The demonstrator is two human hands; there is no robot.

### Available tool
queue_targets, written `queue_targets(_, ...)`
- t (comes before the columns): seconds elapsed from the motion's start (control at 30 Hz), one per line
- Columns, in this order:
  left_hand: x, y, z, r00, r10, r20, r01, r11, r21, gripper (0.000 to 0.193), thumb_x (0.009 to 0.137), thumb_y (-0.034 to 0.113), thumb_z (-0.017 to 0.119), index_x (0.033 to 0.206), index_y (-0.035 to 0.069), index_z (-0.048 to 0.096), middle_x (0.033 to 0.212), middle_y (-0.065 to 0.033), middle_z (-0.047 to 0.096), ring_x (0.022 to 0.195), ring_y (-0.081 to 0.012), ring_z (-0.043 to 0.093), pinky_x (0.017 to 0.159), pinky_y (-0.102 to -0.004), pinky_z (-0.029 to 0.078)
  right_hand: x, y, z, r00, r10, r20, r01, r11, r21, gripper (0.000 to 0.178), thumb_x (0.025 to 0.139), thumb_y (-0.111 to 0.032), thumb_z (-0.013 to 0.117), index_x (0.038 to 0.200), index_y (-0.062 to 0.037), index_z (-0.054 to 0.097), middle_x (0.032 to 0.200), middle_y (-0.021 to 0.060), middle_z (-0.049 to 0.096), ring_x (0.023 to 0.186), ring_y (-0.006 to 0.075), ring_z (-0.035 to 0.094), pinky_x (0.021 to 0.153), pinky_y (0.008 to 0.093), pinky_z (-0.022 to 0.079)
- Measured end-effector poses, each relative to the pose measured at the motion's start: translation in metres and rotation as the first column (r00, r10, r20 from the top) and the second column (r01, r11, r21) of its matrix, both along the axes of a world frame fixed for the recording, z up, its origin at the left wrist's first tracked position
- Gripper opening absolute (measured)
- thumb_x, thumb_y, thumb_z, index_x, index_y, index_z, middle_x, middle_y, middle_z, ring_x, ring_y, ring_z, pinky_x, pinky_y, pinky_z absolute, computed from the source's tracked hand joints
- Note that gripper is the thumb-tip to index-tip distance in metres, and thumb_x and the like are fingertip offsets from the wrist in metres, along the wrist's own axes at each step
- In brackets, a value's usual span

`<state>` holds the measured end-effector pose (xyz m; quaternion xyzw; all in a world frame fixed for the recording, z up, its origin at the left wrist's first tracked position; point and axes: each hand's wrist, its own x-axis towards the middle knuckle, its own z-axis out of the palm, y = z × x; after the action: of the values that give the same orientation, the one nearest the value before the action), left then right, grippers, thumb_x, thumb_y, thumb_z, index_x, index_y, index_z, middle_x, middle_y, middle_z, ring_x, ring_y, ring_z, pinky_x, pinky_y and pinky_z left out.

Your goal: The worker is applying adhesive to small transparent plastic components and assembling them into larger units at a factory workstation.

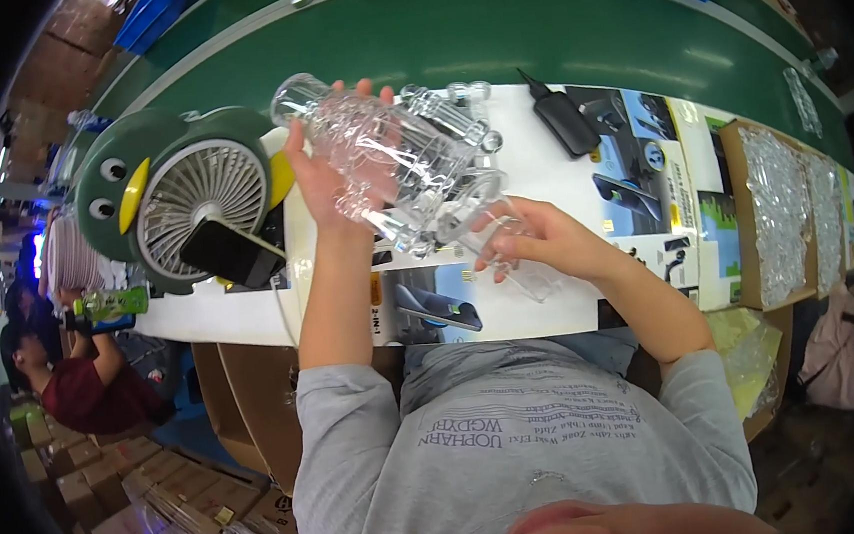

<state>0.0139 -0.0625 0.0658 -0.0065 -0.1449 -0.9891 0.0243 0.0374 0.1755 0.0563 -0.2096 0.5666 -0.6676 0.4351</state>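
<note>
My left hand is wrapped round a bulky clear, glossy piece with a round, tube-like end, tilted over the table; my fingers show past its far edge. At the lower right end of the clear bundle, my right hand is closed on a smaller clear piece between thumb and fingers. Whether the two pieces are joined cannot be told through the glare. Just beyond them lie several clear tube-shaped parts, partly hidden by what I hold.
A green bird-faced fan stands left, with a black phone leaning at its front. A black device lies beyond my right hand. At right sits a cardboard box of clear wrapped pieces. A green belt runs behind. Another person is at far left.
</note>
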Motion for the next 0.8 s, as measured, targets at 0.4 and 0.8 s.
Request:
queue_targets(0.4,0.006,0.004,-0.003,0.983,-0.055,-0.177,0.048,0.998,-0.044,0.062,0.085,0.046,0.041,0.128,0.002,0.034,0.122,-0.0214,0.044,0.116,-0.0408,0.041,0.1,-0.0491,0.031,0.0,0.001,-0.002,1.0,0.007,-0.006,-0.006,0.998,0.056,0.034,0.086,-0.021,0.057,0.113,-0.0022,0.049,0.089,0.0101,0.064,0.072,0.0105,0.06,0.065,0.0227,0.045)
queue_targets(0.8,0.009,0.012,-0.002,0.981,0.081,-0.178,-0.152,0.891,-0.429,0.066,0.078,0.039,0.058,0.128,0.005,0.032,0.119,-0.0193,0.047,0.111,-0.039,0.046,0.1,-0.0482,0.033,0.0,0.002,-0.007,0.999,-0.038,-0.038,0.039,0.999,0.023,0.036,0.085,-0.017,0.06,0.113,0.0022,0.049,0.091,0.0118,0.062,0.078,0.0135,0.062,0.067,0.0243,0.05)
